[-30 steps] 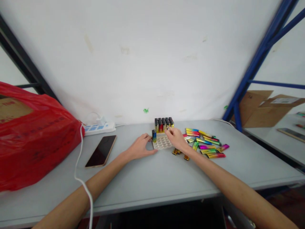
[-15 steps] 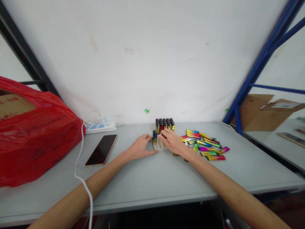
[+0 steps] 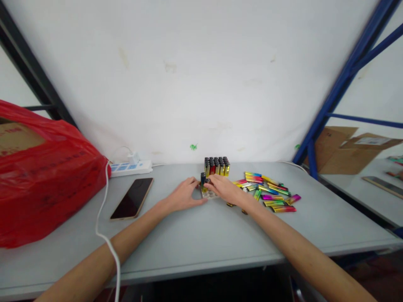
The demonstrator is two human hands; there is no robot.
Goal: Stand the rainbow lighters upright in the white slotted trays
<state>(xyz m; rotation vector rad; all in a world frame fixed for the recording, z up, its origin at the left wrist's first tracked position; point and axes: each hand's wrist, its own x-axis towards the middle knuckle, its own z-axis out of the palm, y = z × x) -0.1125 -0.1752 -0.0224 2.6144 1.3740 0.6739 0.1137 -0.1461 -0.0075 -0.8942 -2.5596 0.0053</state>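
A pale tray (image 3: pixel 210 195) with rows of round holes lies on the table, partly hidden by my hands. At its left side my left hand (image 3: pixel 185 193) has the fingers against the left edge and the thumb along the front, holding it. A dark-topped lighter (image 3: pixel 203 178) stands upright at the tray's left end. Just right of it, my right hand (image 3: pixel 222 187) pinches another lighter (image 3: pixel 207 181) by its black top, over the tray; its lower part is mostly hidden. Behind the tray, a block of several upright lighters (image 3: pixel 217 166) stands in close rows.
Several loose shiny coloured lighters (image 3: pixel 272 191) lie right of the tray. A phone (image 3: pixel 132 199), a power strip (image 3: pixel 131 167) and a red plastic bag (image 3: pixel 50 180) are on the left. A white cable (image 3: pixel 103 233) crosses above my left forearm. Cardboard boxes (image 3: pixel 340 149) stand far right.
My right hand has shifted slightly left and down, and the lighter's black top now shows at its fingertips beside the standing one. My left hand stays at the tray.
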